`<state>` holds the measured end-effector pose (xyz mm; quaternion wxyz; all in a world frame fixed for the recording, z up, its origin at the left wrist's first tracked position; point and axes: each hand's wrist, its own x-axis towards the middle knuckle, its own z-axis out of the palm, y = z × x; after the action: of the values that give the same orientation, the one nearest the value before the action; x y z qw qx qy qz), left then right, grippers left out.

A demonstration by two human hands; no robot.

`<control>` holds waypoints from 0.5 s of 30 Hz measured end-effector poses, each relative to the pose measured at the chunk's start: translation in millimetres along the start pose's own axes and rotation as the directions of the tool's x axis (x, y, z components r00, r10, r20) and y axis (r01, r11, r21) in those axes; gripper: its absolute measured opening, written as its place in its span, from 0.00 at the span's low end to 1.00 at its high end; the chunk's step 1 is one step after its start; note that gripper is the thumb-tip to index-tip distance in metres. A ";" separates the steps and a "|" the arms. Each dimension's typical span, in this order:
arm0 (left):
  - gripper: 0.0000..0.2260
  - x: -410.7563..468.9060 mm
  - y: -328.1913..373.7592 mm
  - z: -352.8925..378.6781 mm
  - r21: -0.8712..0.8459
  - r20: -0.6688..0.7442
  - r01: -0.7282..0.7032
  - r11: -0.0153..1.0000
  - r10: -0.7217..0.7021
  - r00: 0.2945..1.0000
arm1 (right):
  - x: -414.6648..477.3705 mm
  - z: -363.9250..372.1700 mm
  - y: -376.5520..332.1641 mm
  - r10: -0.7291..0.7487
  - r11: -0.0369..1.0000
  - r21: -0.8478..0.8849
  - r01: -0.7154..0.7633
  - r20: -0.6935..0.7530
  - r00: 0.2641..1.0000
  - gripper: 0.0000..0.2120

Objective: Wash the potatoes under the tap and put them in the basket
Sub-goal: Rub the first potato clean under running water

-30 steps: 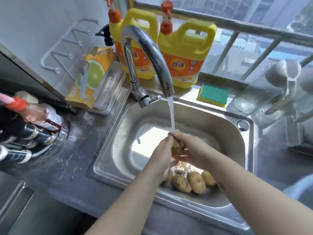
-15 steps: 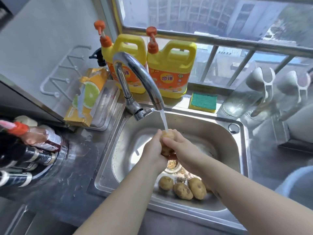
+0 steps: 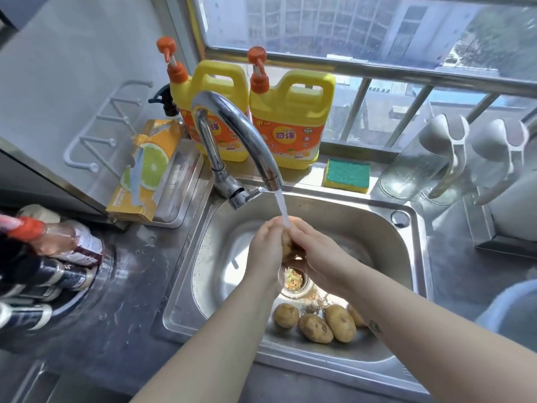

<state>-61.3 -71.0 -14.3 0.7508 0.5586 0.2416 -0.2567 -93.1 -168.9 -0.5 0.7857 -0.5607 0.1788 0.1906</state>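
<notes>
Left hand (image 3: 268, 248) and right hand (image 3: 316, 254) are cupped together, both gripping one potato (image 3: 287, 245) under the water stream (image 3: 282, 207) from the tap (image 3: 232, 132) above. Unheld potatoes (image 3: 315, 327) lie beneath the forearms, on the sink (image 3: 418, 257) floor.

The left hand (image 3: 266, 251), right hand (image 3: 318, 255) and left forearm (image 3: 220, 338) are bare. The right forearm (image 3: 421, 353), also bare, carries a small dark mark (image 3: 374, 327), lower right of the frame.
</notes>
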 end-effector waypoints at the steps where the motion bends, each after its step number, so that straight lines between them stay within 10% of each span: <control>1: 0.10 3.4 4.4 0.4 -0.031 -0.024 0.052 0.998 -0.053 0.998 | 0.4 -2.8 1.7 -0.009 1.000 -0.008 0.009 0.034 0.999 0.16; 5: 0.11 5.3 16.1 -0.9 -0.127 -0.008 0.179 0.976 -0.181 0.983 | 3.7 -1.0 1.5 -0.041 0.995 -0.098 0.038 -0.029 0.999 0.18; 15: 0.32 2.2 -16.4 -19.1 0.299 0.223 -0.205 0.932 0.141 0.965 | 13.0 8.1 -3.1 0.155 0.988 0.053 -0.147 -0.198 0.968 0.21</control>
<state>-71.8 -56.8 -32.3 0.6903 0.6637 0.0708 -0.2793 -79.9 -160.9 -1.9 0.7572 -0.5470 0.3031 0.1887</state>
